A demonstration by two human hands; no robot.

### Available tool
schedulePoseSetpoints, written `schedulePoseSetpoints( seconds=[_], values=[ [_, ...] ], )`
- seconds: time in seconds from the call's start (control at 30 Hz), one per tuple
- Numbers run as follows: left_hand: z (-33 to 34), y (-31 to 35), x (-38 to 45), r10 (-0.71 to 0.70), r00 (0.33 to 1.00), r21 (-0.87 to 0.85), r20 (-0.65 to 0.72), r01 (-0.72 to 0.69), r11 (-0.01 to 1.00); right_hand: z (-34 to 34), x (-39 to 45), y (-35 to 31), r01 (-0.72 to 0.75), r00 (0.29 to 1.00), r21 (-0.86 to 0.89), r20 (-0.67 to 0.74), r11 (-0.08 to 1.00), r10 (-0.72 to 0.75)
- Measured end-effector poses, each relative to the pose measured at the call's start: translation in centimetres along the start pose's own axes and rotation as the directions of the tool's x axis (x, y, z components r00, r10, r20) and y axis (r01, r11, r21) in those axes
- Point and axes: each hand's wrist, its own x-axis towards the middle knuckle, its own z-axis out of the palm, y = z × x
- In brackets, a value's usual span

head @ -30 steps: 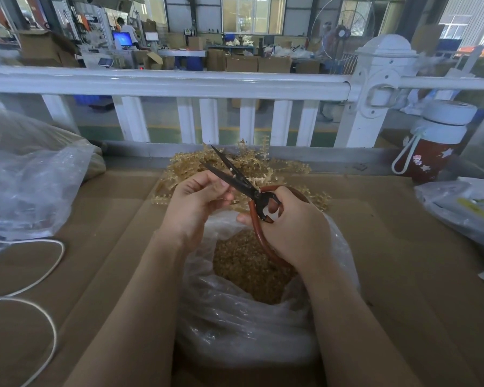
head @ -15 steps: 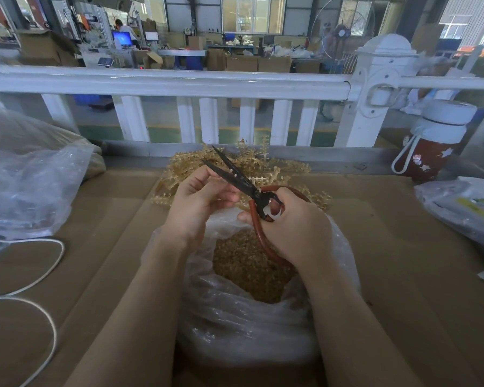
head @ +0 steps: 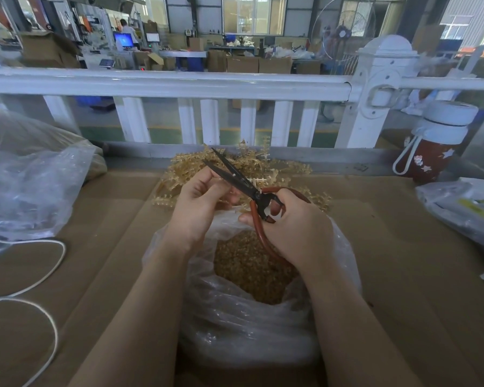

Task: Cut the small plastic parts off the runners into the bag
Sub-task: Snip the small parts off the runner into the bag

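Head view looks down on my two hands working over the open bag (head: 252, 331) at the near edge of the worktop (head: 403, 261). My right hand (head: 296, 233) is wrapped round the red handles of the scissors (head: 243, 185), whose dark blades stand parted and point up and away to the left. My left hand (head: 199, 208) has its fingers curled in just beside the blades; it seems to pinch a runner there, but the piece is too small and hidden for me to be sure. The cut parts (head: 252, 266) lie heaped in the bag under my wrists, and the pile of uncut runners (head: 285, 169) sits just beyond my hands, against the white railing (head: 165, 82).

To cut well, I judge I should keep the piece right over the bag's mouth so each part drops in, and close the blades near the pivot while my left fingertips stay off the cutting line.

The blade tips rise over the runner pile in front of the railing. The cable (head: 51, 263) on the left and the red bottle (head: 430, 146) on the right lie well apart from my hands.
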Motion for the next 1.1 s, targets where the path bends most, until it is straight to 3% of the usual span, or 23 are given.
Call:
schedulePoseSetpoints(
  seconds=[0.43,0.53,0.67,0.77,0.97,1.1],
  values=[
    [-0.3,-0.1,0.1,-0.015,1.0,-0.013,0.018,0.015,1.0,0.3,0.1,0.1,0.001,0.999,0.006,-0.053,1.0,0.0],
    [-0.3,-0.2,0.2,-0.035,0.999,-0.057,0.003,0.035,0.998,0.7,0.3,0.3,-0.024,0.999,0.11,-0.02,0.994,0.026],
    [-0.3,0.2,0.3,-0.072,0.997,-0.202,-0.01,0.069,0.977,0.6,0.6,0.2,-0.194,0.98,0.457,0.126,0.868,0.153],
    [-0.4,0.4,0.2,-0.09,0.996,-0.268,0.018,0.091,0.959,0.1,0.6,0.0,-0.264,0.963,0.608,0.206,0.749,0.172],
    [-0.5,0.6,0.2,-0.102,0.985,-0.397,0.136,0.149,0.906,-0.4,1.0,-0.3,-0.354,0.935,0.703,0.26,0.617,0.241],
    [-0.6,0.6,0.3,-0.163,0.979,-0.367,0.125,0.198,0.909,-0.4,1.1,-0.2,-0.326,0.944,0.732,0.213,0.598,0.253]
  ],
)
